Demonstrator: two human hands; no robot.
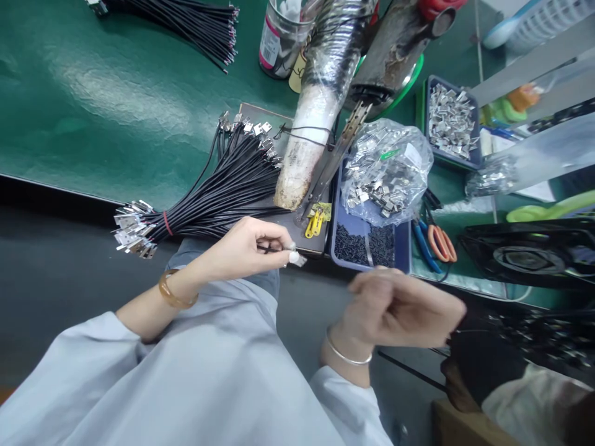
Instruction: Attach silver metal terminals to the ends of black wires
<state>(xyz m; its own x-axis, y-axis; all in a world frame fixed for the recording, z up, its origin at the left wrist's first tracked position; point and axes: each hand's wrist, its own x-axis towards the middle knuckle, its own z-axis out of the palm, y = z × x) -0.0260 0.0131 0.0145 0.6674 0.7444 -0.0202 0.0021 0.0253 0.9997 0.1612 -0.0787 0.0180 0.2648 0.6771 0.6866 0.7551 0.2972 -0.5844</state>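
My left hand point(248, 248) is closed in a pinch on a black cable, with its small metal connector point(297, 257) poking out past the fingertips. Most of that cable is hidden by the fingers. Behind this hand lies a bundle of black cables point(223, 186), with metal connectors at both ends and a red band round it. My right hand point(404, 306) is in the air near the front of a blue tray point(337, 254). Motion smears its curled fingers, so I cannot tell whether they hold anything. Small black pieces point(357, 244) fill the tray's near part.
A clear bag of metal connectors point(388, 173) rests on the tray. A heat gun point(390, 56) with a wrapped tube point(307, 130) leans over the bench. Pliers point(425, 248) and orange-handled scissors point(441, 243) lie right. Another person point(534, 396) sits at lower right.
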